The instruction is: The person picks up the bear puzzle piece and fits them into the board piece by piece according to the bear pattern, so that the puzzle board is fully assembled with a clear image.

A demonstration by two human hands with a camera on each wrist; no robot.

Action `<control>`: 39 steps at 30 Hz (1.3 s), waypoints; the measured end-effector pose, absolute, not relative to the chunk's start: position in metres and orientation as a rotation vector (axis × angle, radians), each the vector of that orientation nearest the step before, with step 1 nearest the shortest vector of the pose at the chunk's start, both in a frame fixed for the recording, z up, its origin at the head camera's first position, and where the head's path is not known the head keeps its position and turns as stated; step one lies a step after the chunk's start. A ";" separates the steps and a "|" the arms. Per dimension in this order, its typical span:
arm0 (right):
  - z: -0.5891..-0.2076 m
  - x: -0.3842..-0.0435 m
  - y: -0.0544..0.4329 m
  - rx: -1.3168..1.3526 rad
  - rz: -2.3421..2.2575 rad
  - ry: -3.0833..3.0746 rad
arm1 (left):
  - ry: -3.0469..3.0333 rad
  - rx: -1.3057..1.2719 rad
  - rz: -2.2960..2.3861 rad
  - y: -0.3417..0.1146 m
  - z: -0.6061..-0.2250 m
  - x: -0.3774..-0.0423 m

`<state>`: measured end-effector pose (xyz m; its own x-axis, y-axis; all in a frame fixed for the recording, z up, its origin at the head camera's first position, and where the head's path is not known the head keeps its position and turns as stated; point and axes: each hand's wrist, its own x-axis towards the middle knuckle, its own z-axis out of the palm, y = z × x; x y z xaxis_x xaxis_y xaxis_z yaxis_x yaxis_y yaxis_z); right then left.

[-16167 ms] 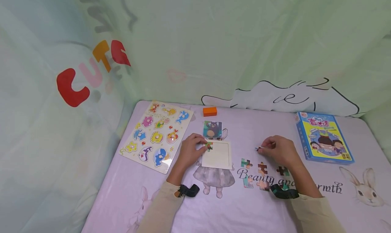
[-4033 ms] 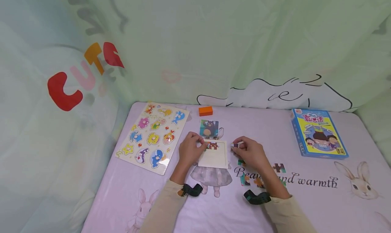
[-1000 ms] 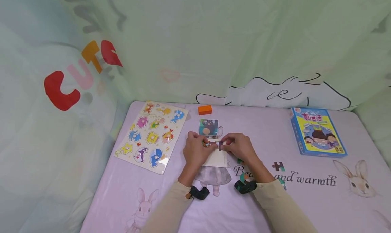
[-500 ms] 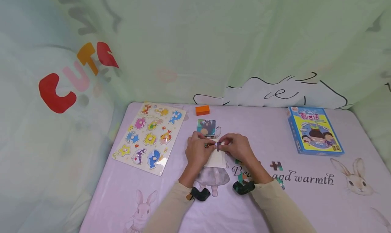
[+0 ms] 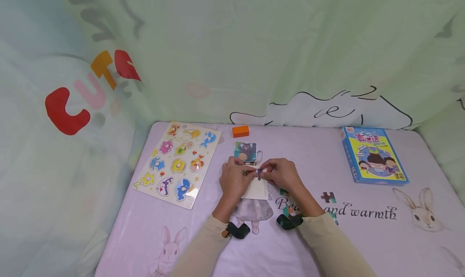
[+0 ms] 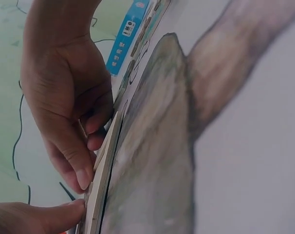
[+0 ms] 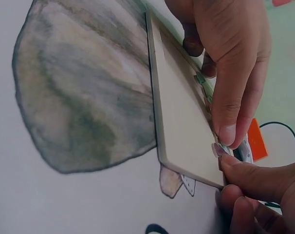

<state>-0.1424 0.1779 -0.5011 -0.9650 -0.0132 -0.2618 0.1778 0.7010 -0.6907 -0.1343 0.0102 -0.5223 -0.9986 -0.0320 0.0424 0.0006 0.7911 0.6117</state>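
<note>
In the head view a cream puzzle board (image 5: 255, 191) lies mid-table, partly hidden by both hands. My left hand (image 5: 233, 181) reaches over its upper left, thumb and index finger at a small dark jigsaw piece (image 5: 259, 173). From the other side my right hand (image 5: 284, 175) pinches this piece at the board's top edge. The right wrist view shows the piece (image 7: 217, 149) tilted between the two thumbs, by the rim. Other fitted pieces are mostly covered by my left hand. A bear picture card (image 5: 245, 152) lies just behind the board.
Loose jigsaw pieces (image 5: 328, 197) lie right of the board, some behind the right forearm. An animal peg board (image 5: 172, 156) is at the left, an orange block (image 5: 240, 131) at the back. A blue game box (image 5: 375, 158) lies at the right.
Earlier, my right hand brought a piece leftward from the loose ones to the board, where more pieces now sit along the top. My left hand slid right to the piece; lately both hands barely move.
</note>
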 end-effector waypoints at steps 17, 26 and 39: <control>-0.497 -0.143 0.173 0.129 -1.019 2.688 | -2.964 -0.158 -1.257 -0.042 -0.524 -0.149; -0.495 -0.141 0.180 0.036 -1.020 2.677 | -2.983 -0.332 -1.323 -0.062 -0.534 -0.156; -0.472 -0.123 0.228 -0.191 -0.893 2.725 | -3.021 -0.722 -1.377 -0.084 -0.534 -0.159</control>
<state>-0.1230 0.2283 -0.4723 -0.9556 -0.2060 -0.2106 -0.0414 0.8018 -0.5962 -0.1595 -0.0841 -0.5336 -0.8786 0.4743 -0.0554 0.2692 0.5878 0.7629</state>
